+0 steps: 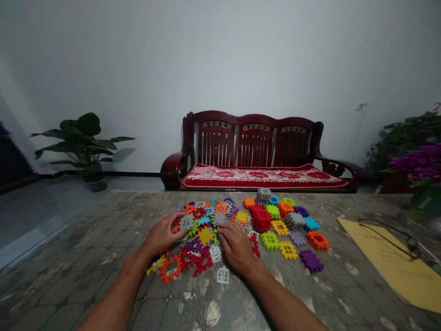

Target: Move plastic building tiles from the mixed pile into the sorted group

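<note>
Hands [237, 246] apart, grip unclear, at jumbled toy tiles [206, 236]; stacked tiles [261, 219] close by, yellow paper [389, 264] farther right.

I see a grey, holed tile [187, 222] lying on a jumbled heap of notched, multicoloured pieces [206, 236]; another grey tile [220, 219] lies farther right.

Fingers [230, 228] amid jumbled, multicoloured toothed pieces [206, 236]

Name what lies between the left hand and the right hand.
The head view shows toothed pieces between the left hand and right hand, including a yellow piece and light blue piece.
</note>
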`<state>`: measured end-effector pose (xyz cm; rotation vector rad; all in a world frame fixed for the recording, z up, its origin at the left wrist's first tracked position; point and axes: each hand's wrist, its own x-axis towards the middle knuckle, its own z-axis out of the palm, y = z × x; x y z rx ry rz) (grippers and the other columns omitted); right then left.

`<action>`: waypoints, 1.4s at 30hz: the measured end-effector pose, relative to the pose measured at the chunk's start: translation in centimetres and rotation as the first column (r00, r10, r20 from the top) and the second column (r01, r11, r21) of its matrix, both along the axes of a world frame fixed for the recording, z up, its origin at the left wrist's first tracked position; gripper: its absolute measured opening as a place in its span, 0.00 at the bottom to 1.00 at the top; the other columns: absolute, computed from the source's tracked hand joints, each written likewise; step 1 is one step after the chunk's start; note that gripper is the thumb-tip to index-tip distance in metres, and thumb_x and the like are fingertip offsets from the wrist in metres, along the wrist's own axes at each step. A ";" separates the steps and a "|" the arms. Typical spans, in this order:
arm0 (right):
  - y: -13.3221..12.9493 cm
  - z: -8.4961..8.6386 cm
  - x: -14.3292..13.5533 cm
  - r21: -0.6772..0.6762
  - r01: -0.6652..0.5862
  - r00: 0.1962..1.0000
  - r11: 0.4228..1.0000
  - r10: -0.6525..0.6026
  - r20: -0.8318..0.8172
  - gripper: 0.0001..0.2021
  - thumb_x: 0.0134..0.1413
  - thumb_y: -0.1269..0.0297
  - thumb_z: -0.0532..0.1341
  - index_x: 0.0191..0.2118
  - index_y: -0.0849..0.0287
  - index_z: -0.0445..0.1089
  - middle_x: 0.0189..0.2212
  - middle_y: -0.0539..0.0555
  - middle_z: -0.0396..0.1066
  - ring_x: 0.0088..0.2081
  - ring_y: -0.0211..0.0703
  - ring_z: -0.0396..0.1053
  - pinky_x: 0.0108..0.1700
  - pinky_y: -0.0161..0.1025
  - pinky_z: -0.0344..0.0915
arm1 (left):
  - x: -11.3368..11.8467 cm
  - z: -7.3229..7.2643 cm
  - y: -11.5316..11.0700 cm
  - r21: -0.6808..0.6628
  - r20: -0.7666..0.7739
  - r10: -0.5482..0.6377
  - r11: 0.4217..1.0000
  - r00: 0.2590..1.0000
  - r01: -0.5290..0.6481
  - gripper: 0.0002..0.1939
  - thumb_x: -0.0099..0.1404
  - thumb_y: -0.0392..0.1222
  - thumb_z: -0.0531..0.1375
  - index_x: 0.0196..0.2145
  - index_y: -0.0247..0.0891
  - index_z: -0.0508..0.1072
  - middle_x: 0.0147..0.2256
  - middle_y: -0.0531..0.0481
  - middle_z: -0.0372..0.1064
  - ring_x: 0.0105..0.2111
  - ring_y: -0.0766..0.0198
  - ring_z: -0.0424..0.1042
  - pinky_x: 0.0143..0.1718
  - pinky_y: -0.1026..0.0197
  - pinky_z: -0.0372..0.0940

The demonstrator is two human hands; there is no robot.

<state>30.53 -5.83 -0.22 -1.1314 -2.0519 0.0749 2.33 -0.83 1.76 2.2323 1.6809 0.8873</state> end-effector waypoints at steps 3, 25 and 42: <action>0.1 -0.2 0.0 -0.002 -0.001 1.000 1.000 0.001 -0.005 0.11 0.61 0.71 0.56 0.45 0.53 0.73 0.46 0.54 0.74 0.50 0.46 0.68 0.59 0.51 0.59 | 0.3 0.0 -0.1 0.008 0.005 0.003 1.000 1.000 -0.003 0.27 0.54 0.52 0.62 0.51 0.40 0.72 0.51 0.43 0.74 0.49 0.50 0.73 0.55 0.49 0.64; 0.5 -0.8 0.1 -0.024 0.022 1.000 0.999 -0.022 0.002 0.13 0.59 0.72 0.56 0.45 0.53 0.74 0.48 0.55 0.74 0.50 0.48 0.69 0.55 0.50 0.63 | -0.1 -0.3 -0.2 0.042 0.100 0.060 0.997 0.993 -0.065 0.29 0.54 0.46 0.62 0.54 0.37 0.70 0.50 0.42 0.73 0.47 0.53 0.74 0.53 0.51 0.67; 0.2 0.0 0.0 0.050 0.000 1.000 0.999 0.001 -0.012 0.16 0.58 0.69 0.58 0.52 0.55 0.70 0.52 0.58 0.72 0.54 0.52 0.66 0.60 0.57 0.59 | 3.3 1.0 -1.1 -0.105 0.463 -0.042 0.989 0.885 0.102 0.34 0.51 0.39 0.64 0.57 0.34 0.67 0.42 0.45 0.76 0.26 0.68 0.71 0.33 0.62 0.70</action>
